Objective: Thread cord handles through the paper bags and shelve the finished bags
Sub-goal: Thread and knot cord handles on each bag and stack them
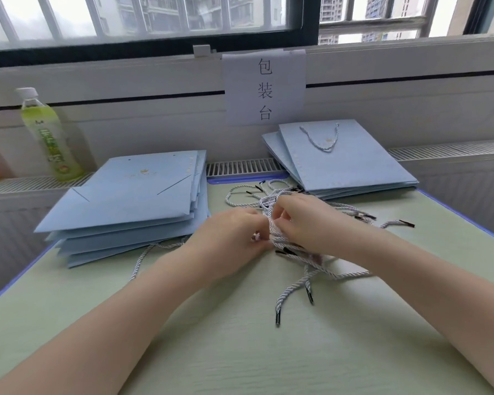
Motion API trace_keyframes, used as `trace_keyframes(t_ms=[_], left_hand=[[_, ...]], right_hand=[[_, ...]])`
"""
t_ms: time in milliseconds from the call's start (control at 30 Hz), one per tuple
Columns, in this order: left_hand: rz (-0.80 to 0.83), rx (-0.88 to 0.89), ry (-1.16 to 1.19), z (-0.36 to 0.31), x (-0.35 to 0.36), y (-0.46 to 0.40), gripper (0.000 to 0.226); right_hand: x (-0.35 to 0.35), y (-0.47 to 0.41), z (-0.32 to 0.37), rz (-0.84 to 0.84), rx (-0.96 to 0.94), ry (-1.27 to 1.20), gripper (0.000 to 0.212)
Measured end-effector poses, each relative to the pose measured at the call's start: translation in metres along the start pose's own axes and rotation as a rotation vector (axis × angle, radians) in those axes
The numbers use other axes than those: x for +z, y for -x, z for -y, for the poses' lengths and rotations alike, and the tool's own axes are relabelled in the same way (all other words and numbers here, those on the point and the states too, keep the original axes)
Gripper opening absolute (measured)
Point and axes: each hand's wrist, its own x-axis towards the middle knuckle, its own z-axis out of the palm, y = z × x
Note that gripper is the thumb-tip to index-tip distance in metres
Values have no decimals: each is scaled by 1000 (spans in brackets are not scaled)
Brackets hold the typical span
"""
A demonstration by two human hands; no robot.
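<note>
Both the left hand [234,232] and right hand [300,220] are closed on strands within the tangled cord pile [294,246] at table centre. The finished stack [345,163], top bag corded, lies far right; the larger unthreaded stack [131,201] remains left. A bottle [47,135] stands clear; tangling is judged the hindrance.

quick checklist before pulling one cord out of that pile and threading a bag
1. Both hands on the cords: ok. Left hand and right hand pinch into the cord pile.
2. A single cord separated: not ok, strands look tangled together.
3. Unthreaded bags within reach: ok, left stack shows empty holes at its top edge.
4. Finished stack apart: ok, right stack has a handle fitted on top.
5. Bottle clear of the work: ok, upright on the ledge behind the left stack.
6. Cord tips intact: cannot tell for all.
</note>
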Motion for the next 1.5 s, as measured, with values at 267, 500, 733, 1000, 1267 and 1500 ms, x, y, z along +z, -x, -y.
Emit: trace_keyframes(t_ms=[267,500,733,1000,1267,1500], left_hand=[[-250,-316,42,21,-5,-1,19],[-467,-210,184,11,-10,-4,15],[-448,-206,487,2,-18,-3,11],[-372,-166,649,-3,-17,-2,19],[-145,-358,-305,21,-33,0,61],[121,-613,-378,51,-40,3,52]], right_hand=[[-13,7,1,213,-58,18,25],[5,-1,-3,-66,-48,-68,10],[2,-4,1,-273,-51,-390,17],[-13,4,19,-205,-117,-893,7],[-32,-1,15,-224,111,-1598,16],[-32,-1,14,-67,309,-1894,19]])
